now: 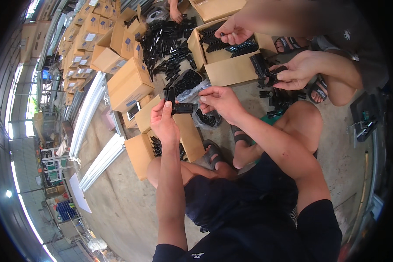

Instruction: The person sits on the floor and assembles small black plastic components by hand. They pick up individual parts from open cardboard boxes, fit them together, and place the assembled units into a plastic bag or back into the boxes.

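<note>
My left hand (165, 121) is closed around the lower corner of a black L-shaped part (181, 108), its thumb pressed on the near side. One arm of the part points up and the other points right. My right hand (222, 103) is just right of the part, with thumb and fingertips pinched together; whatever it may hold is too small to make out. Behind both hands lies a clear plastic bag (191, 94) with small black pieces. Below my left hand, between my legs and the stacked cartons, stands an open cardboard box (137, 153) holding more black parts.
A large pile of black parts (172, 52) covers the floor ahead. Beside it, an open carton (231, 71) holds rows of them. At right, a co-worker's hands (294, 72) hold similar black pieces; another person's hand (175, 15) reaches in. Cartons (130, 84) and white metal lengths (102, 159) lie left.
</note>
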`<act>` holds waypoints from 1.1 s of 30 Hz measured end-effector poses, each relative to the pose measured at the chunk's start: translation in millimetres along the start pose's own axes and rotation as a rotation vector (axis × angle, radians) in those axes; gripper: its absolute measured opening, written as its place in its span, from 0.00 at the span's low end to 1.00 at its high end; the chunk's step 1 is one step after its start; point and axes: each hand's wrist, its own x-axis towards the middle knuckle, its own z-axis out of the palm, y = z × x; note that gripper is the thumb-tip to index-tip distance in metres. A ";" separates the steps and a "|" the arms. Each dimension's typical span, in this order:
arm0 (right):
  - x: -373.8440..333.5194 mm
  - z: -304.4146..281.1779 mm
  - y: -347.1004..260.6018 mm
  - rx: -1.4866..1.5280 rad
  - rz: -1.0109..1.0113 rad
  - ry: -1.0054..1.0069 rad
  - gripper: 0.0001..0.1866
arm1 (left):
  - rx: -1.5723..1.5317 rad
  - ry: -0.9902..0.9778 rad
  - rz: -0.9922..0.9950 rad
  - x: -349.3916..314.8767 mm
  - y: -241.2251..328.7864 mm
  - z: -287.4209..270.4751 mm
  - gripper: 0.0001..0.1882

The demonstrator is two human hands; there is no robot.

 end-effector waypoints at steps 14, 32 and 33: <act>1.6 9.2 -8.8 0.005 -0.077 -0.053 0.11 | 0.071 0.000 0.106 -8.6 -8.9 11.6 0.11; -1.7 9.8 -10.7 0.066 -0.071 -0.100 0.11 | 0.137 -0.015 0.127 -15.2 1.8 15.0 0.10; -2.6 10.2 -12.0 0.056 -0.070 -0.100 0.10 | 0.140 -0.024 0.126 -15.3 1.8 14.8 0.11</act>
